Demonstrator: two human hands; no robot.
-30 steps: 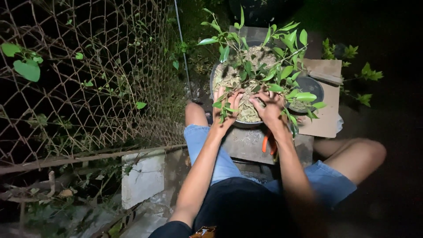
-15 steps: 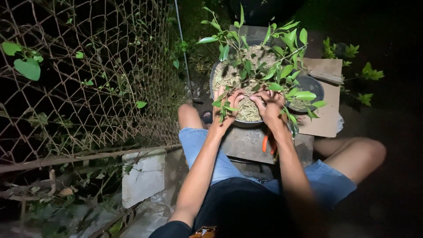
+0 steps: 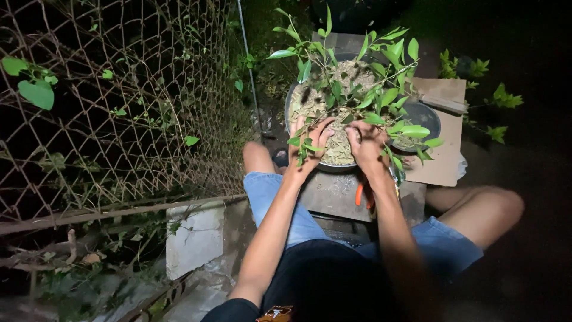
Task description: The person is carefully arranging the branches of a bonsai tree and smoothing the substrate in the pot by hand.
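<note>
A round dark pot [image 3: 288, 111] filled with pale soil and dry leaves stands on a grey slab [image 3: 333, 194] in front of me. A leafy green plant [image 3: 363, 77] grows out of it. My left hand [image 3: 307, 146] rests on the pot's near rim, fingers spread on the soil among small leaves. My right hand [image 3: 367, 142] presses on the soil beside it, fingers bent, partly under the leaves. Whether it pinches anything is hidden.
An orange-handled tool [image 3: 359, 194] lies on the slab under my right wrist. A smaller dark pot [image 3: 424, 116] sits on a cardboard sheet [image 3: 444, 158] at the right. A wire mesh fence [image 3: 119, 107] runs along the left, with a white block [image 3: 193, 238] below.
My right hand has shifted slightly toward the pot's near rim. My left knee has moved a little to the left. The pot stays in place.
</note>
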